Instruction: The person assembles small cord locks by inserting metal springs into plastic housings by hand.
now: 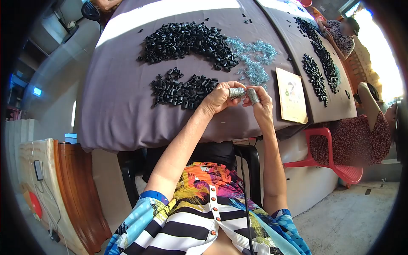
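Note:
My left hand [219, 98] and my right hand [262, 104] meet above the near edge of the cloth-covered table, their fingertips pinched close together. Grey wrapping covers a finger or thumb on each. Whatever sits between the fingertips is too small to make out. Left of my hands lies a pile of short black tube-like plastic parts [180, 91]. Just beyond them spreads a heap of tiny shiny bluish-silver pieces, like small springs [256, 72]. Farther back is a larger mound of the same black parts [182, 40].
A booklet [292, 97] lies right of my hands, near a seam between tables. More black parts [316, 46] are heaped on the right-hand table. Other people sit on the right, one on a red chair [323, 155]. A wooden cabinet [78, 191] stands at lower left.

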The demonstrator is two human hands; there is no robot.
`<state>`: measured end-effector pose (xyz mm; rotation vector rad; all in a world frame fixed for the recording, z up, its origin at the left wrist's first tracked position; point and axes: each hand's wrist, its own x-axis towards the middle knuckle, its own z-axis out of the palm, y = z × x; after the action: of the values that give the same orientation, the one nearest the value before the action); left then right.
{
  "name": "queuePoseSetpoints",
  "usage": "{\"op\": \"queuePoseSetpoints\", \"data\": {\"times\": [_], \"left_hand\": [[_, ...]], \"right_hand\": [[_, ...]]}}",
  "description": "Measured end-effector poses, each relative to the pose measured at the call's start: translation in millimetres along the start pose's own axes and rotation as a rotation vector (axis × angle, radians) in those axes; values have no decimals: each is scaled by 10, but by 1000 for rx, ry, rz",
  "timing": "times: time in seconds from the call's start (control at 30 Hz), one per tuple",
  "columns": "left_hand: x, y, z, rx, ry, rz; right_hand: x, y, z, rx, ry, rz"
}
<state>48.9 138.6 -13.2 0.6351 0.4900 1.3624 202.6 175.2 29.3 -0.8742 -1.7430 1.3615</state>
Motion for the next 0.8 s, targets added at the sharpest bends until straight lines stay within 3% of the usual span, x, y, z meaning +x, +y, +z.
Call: {"op": "queuePoseSetpoints", "data": {"times": [0.33,0.53,0.73,0.8], "left_hand": [[-5,5,79,35,45,34],[0,-14,50,82,47,68],[5,-22,77,161,125,57],[8,-19,64,162,120,41]], "right_hand": [[-3,-48,19,-242,-6,120],[-12,-10,52,-81,46,83],[19,62,-91,-436,43,98],[33,170,-123,-476,59,-18]]}}
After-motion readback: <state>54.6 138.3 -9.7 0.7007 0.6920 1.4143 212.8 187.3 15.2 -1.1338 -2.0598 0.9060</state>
